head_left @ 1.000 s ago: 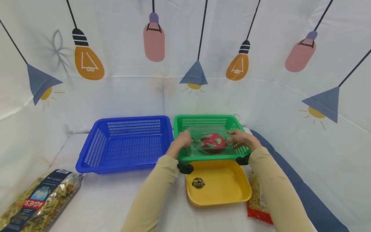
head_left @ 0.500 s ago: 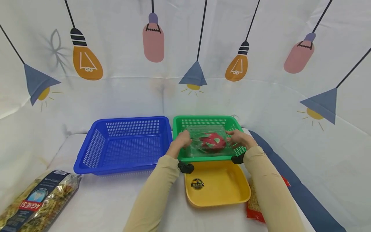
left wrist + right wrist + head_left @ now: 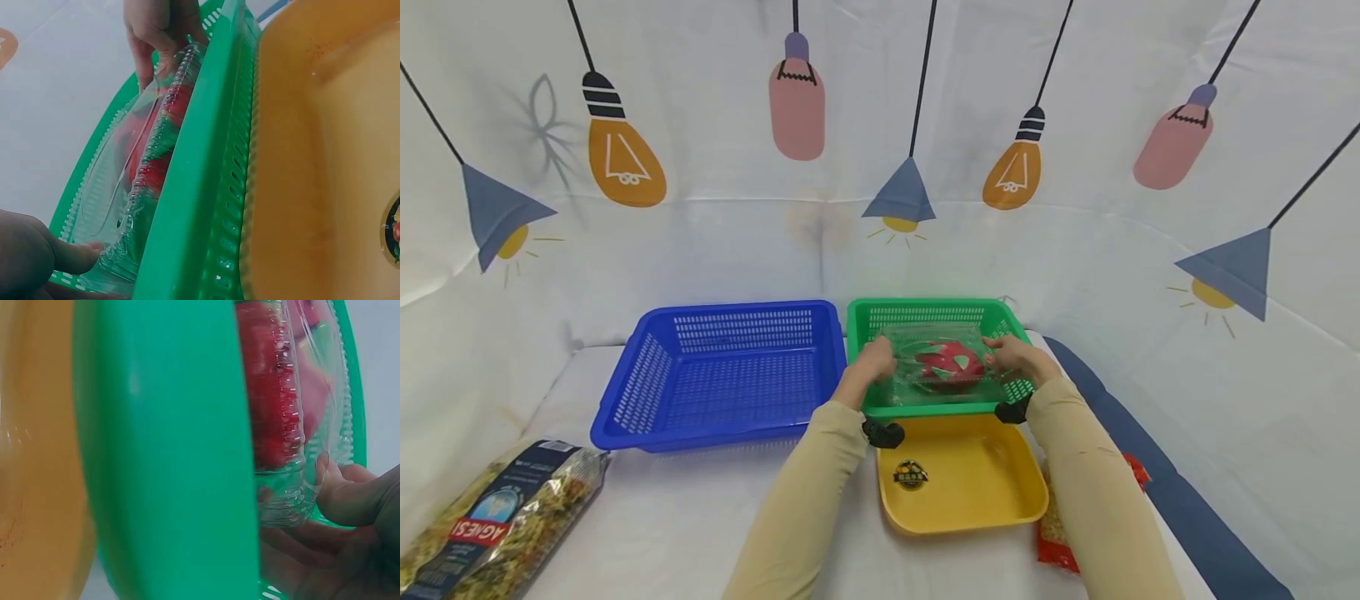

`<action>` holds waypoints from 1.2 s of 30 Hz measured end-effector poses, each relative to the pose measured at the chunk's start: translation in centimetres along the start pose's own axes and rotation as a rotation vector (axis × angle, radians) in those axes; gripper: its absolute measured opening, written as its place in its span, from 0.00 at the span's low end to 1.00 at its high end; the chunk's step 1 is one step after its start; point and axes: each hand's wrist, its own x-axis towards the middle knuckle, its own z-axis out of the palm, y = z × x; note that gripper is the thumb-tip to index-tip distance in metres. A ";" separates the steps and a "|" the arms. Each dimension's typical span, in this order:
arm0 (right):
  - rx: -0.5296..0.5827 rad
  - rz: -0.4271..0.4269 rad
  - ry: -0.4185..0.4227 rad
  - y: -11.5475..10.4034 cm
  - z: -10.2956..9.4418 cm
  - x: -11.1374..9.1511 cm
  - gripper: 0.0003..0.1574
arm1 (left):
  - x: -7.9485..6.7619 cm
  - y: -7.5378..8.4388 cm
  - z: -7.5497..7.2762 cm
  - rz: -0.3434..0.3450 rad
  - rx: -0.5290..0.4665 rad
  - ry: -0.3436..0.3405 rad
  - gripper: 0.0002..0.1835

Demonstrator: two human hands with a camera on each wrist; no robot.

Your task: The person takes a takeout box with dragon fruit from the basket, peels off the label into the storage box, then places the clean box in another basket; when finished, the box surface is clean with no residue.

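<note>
A clear plastic clamshell container (image 3: pixel 906 392) sits within the green basket (image 3: pixel 951 409). Inside it lies a red dragon fruit (image 3: pixel 952 363) with green scales. My left hand (image 3: pixel 875 361) grips the container's left end, its thumb on the lid edge in the left wrist view. At the opposite end, my right hand (image 3: pixel 1021 358) holds the container with the thumb on the lid and the fingers underneath, as the right wrist view shows. The basket's near wall hides the container's lower part in the wrist views.
Directly in front of the green basket stands a yellow tray (image 3: pixel 966 479). A blue basket (image 3: pixel 741 392) is to its left. An Agnesi pasta bag (image 3: pixel 497 517) lies at the front left. My right sleeve partly covers a red-edged packet (image 3: pixel 1056 533).
Both hands keep their hold on the container and stay nearly in place. My right forearm has shifted slightly left, uncovering a red corner of the packet.
</note>
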 end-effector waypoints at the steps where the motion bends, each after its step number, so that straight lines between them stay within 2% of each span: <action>1: 0.000 0.000 0.005 0.1 0.0 0.0 0.38 | 0.0 0.0 0.0 0.001 0.005 -0.001 0.18; 5: -0.013 -0.008 0.009 0.2 0.0 0.0 0.38 | 0.0 0.0 0.0 0.007 0.016 0.002 0.15; 9: -0.016 -0.004 0.002 0.2 0.1 -0.1 0.38 | -0.1 0.0 0.1 0.012 0.030 -0.004 0.19; 10: -0.022 -0.004 0.000 0.3 0.1 0.0 0.38 | 0.6 -0.4 0.4 0.025 0.029 -0.001 0.20; 13: -0.035 -0.006 -0.003 0.3 0.1 0.0 0.38 | 0.5 -0.4 0.3 0.020 0.021 -0.009 0.20; 16: -0.040 -0.004 0.001 0.3 0.1 0.0 0.38 | 0.4 -0.4 0.3 0.020 0.015 -0.015 0.21; 17: -0.041 -0.003 0.003 0.3 0.1 0.0 0.38 | -0.3 -0.1 0.0 0.007 0.012 -0.022 0.22; 22: -0.038 0.004 0.018 0.4 0.3 0.0 0.38 | -0.4 -0.1 0.2 0.012 -0.011 -0.020 0.26; 27: -0.025 -0.002 0.020 0.6 0.4 0.1 0.38 | -0.4 -0.2 0.5 0.031 -0.024 -0.006 0.22; 36: -0.014 -0.025 0.008 0.8 0.2 -0.1 0.38 | -0.7 0.0 0.8 0.057 -0.010 0.014 0.28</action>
